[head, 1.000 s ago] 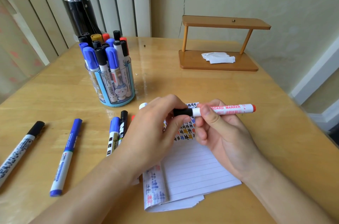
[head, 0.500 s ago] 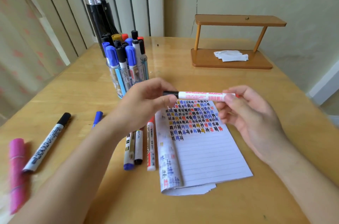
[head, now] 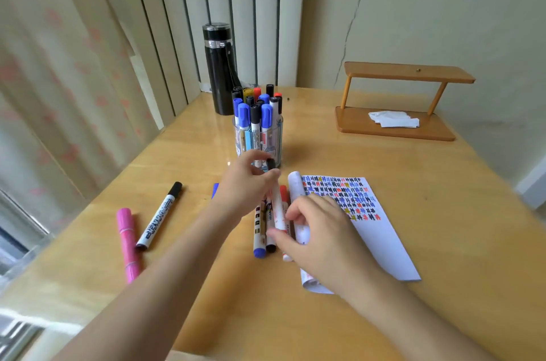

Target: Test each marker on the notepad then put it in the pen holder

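Observation:
A white whiteboard marker [head: 277, 201] with a black cap points away from me, cap end toward the clear pen holder [head: 258, 139], which is full of several capped markers. My left hand [head: 245, 186] grips the marker at the cap end, just in front of the holder. My right hand [head: 322, 230] pinches its tail end between thumb and fingers, above loose markers [head: 259, 239] lying beside the notepad. The lined notepad [head: 384, 230], top page covered in coloured test marks, lies to the right, partly under my right hand.
On the wooden table to the left lie a black-capped marker [head: 159, 216] and a pink marker [head: 127, 242]. A black bottle [head: 220, 71] stands behind the holder. A wooden shelf [head: 407, 74] with a crumpled tissue [head: 393, 118] sits at the back right.
The marker swung from lying crosswise above the notepad to pointing at the holder. Both hands moved left with it, off the notepad, and now hover over the loose markers.

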